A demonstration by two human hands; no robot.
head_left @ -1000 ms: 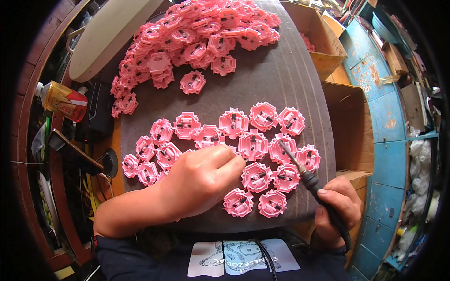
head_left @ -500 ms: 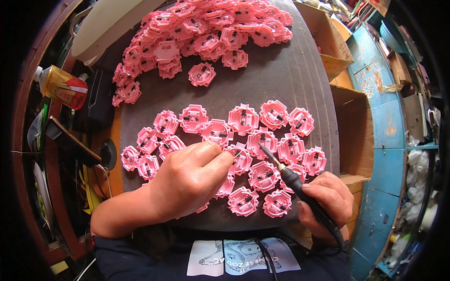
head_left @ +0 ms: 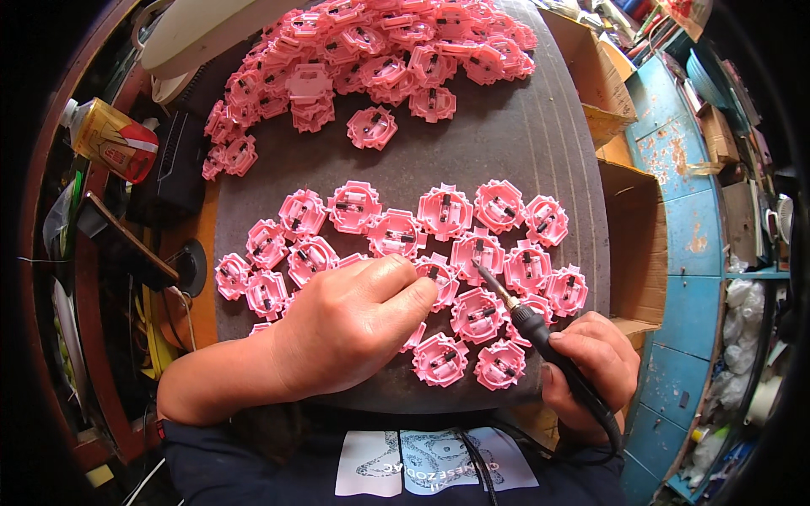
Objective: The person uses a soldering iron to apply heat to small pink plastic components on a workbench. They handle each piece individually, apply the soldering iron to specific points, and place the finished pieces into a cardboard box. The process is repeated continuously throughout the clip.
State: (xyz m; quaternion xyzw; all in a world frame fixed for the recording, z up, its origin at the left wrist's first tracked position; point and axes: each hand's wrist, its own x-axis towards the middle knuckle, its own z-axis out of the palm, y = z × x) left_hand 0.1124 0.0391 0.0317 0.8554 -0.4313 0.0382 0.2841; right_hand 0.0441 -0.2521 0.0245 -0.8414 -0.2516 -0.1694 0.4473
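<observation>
A black-handled soldering iron (head_left: pixel 533 325) is gripped in my right hand (head_left: pixel 595 364), its cord trailing from the rear end. Its metal tip points up and left, at a pink plastic housing (head_left: pixel 466 263) with small black and light parts inside; whether it touches is too fine to tell. My left hand (head_left: pixel 350 325) is closed in a pinch beside another pink housing (head_left: pixel 437 271), and what the fingertips hold is hidden. It also covers part of the housings beneath it. Several similar housings (head_left: pixel 440 361) lie spread face up around both hands.
A large heap of pink housings (head_left: pixel 371 51) covers the far end of the dark table (head_left: pixel 472 152). One housing (head_left: pixel 371 127) lies apart before it. Cardboard boxes (head_left: pixel 637 244) stand along the right edge. At the left are a drink bottle (head_left: pixel 114 139) and a dark phone-like slab (head_left: pixel 126 244).
The view has shifted slightly. My left hand stays pinched near the same housings, and a thin line seen at its fingertips earlier no longer shows. The iron still points at the same housing.
</observation>
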